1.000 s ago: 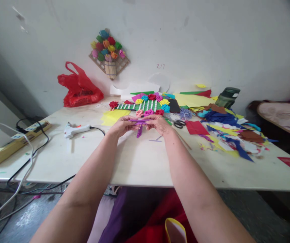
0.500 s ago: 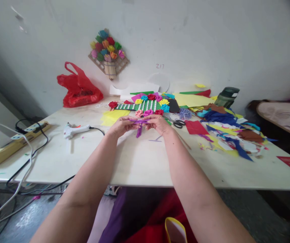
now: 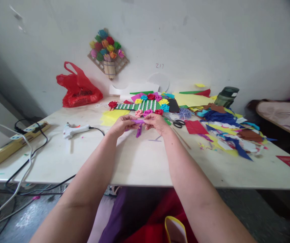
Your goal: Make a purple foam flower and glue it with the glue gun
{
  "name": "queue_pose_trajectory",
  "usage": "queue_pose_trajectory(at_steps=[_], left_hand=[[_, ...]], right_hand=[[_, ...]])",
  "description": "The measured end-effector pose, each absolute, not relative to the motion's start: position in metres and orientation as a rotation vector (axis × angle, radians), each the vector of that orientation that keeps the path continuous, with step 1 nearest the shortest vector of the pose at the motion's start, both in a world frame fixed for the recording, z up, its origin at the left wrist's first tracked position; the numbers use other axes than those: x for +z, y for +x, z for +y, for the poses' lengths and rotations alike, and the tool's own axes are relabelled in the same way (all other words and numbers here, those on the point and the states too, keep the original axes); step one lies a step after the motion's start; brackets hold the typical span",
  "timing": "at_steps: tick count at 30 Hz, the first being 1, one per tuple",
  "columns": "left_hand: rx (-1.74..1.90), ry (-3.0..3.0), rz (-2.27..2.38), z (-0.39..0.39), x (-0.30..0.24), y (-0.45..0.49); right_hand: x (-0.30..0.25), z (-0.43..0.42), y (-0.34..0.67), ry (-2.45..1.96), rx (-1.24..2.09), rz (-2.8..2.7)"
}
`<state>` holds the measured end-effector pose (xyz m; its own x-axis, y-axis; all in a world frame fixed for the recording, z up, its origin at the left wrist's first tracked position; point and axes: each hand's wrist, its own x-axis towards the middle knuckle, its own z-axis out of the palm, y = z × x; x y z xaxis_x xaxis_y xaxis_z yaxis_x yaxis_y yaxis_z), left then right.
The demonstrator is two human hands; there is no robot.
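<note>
Between my two hands stretches a purple crepe-paper-like strip [image 3: 137, 122], its loose end hanging down below the fingers. My left hand [image 3: 124, 126] pinches its left part, and my right hand [image 3: 157, 123] pinches the right part. Just beyond the hands lies a green and white woven piece [image 3: 148, 106] shaped like a guitar, edged with colourful paper flowers such as a blue one [image 3: 165, 108]. Yellow sheets [image 3: 114, 117] lie past my left hand. To the right of my right hand are black-handled scissors [image 3: 178, 124] and a thin wooden stick [image 3: 182, 139].
A white glue gun [image 3: 76, 130] with a cord lies at the left, near a power strip [image 3: 15, 143]. A red plastic bag [image 3: 80, 89] stands at the back left. Paper scraps [image 3: 220, 116] spread over the right side, with a dark green bottle [image 3: 227, 97] behind.
The purple strip between my fingers has turned and now shows a broader, lighter face. Both hands keep their pinch in nearly the same place.
</note>
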<state>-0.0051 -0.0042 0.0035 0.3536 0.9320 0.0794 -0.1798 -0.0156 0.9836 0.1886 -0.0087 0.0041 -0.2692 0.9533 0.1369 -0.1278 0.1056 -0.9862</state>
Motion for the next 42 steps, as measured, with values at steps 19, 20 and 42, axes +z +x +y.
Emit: queue_pose_trajectory(at_steps=[19, 20, 42], left_hand=[[1.112, 1.609, 0.974, -0.013, 0.010, 0.004], [1.124, 1.593, 0.960, -0.011, 0.009, 0.003], [1.416, 1.240, 0.885, 0.001, -0.007, 0.011]], right_hand=[[0.005, -0.011, 0.179, -1.159, 1.050, -1.817], [0.006, -0.011, 0.178, -1.153, 1.001, -1.835], [-0.001, -0.010, 0.157, -1.067, 1.064, -1.587]])
